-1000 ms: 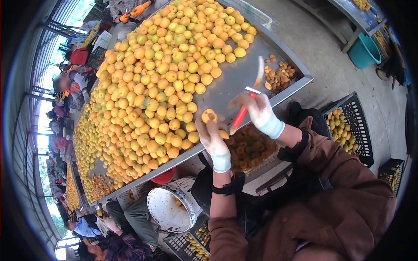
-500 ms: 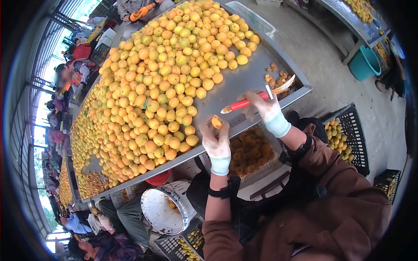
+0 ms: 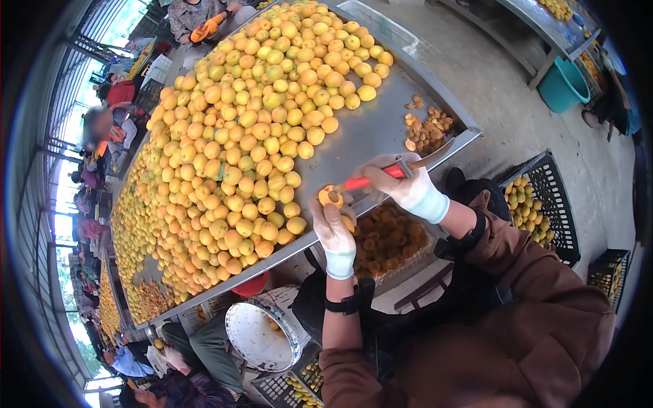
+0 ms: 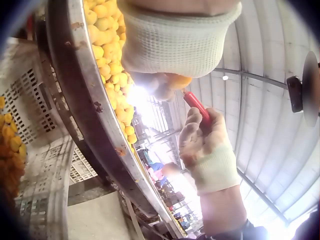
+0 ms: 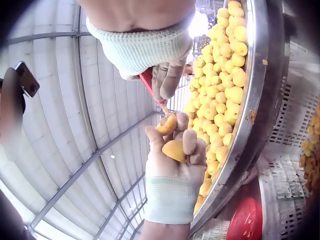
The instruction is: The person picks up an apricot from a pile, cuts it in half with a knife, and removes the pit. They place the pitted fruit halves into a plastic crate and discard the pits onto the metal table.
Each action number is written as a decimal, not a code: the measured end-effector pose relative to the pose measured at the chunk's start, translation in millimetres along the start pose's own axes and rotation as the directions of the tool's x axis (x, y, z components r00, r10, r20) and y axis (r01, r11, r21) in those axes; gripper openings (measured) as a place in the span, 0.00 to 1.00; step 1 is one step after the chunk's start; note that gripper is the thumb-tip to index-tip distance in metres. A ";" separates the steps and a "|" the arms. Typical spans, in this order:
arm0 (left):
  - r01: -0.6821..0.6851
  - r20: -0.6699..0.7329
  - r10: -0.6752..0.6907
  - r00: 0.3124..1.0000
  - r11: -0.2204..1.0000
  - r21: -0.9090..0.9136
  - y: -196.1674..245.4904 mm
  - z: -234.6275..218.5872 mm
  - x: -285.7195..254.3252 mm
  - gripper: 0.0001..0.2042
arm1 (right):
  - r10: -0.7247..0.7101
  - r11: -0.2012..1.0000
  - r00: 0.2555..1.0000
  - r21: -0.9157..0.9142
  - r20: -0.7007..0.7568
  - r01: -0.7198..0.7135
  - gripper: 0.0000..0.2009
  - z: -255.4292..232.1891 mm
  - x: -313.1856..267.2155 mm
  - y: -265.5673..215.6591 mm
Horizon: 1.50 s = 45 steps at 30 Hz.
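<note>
My gloved left hand (image 3: 333,231) holds a cut apricot half (image 3: 331,198) at its fingertips, cut face up. In the right wrist view a second apricot half (image 5: 173,150) sits lower in the same hand, under the curled fingers. My gloved right hand (image 3: 407,188) grips a knife by its red handle (image 3: 371,178). The curved blade points away to the right, while the narrow scoop end of the handle (image 5: 164,108) is right at the upper apricot half. Below the hands, a crate of apricot halves (image 3: 388,234) stands under the table edge.
A big heap of whole apricots (image 3: 231,136) covers much of the metal table (image 3: 364,132), which has a raised rim. Brown pits (image 3: 428,130) lie piled in its near right corner. A white bucket (image 3: 262,336) and a black crate (image 3: 544,204) stand beside me.
The right hand has swung the knife's scoop end down and left to the apricot half. The left hand has turned the half so its cut face shows upward again.
</note>
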<state>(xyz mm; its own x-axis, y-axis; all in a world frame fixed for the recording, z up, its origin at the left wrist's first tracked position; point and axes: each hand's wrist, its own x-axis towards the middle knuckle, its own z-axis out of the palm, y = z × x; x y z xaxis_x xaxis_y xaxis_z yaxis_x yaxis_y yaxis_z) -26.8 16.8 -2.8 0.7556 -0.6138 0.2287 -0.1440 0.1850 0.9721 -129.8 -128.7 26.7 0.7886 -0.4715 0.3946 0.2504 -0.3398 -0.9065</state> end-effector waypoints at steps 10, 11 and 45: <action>0.094 -0.047 -0.104 0.994 0.980 -0.175 -11.4 7.7 -0.1 0.23 | 0.355 0.787 0.933 0.556 -0.053 -0.268 0.10 8.3 2.4 10.3; 0.096 -0.044 -0.105 0.993 0.980 -0.173 -10.7 8.2 0.2 0.23 | 0.356 0.786 0.933 0.558 -0.055 -0.267 0.10 9.6 3.0 14.3; 0.278 -0.126 -0.267 0.955 0.958 0.076 7.8 17.0 10.6 0.16 | 0.308 0.937 0.939 0.215 -0.150 -0.273 0.13 8.9 12.4 19.9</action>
<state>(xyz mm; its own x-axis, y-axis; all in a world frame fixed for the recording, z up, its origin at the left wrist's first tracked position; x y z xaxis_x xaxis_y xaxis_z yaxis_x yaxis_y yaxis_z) -30.8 -1.3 8.1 0.8407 -0.5394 -0.0475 0.0232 -0.0518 0.9984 -110.0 -134.0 12.2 0.7340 -0.6695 0.1136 0.1401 -0.0144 -0.9900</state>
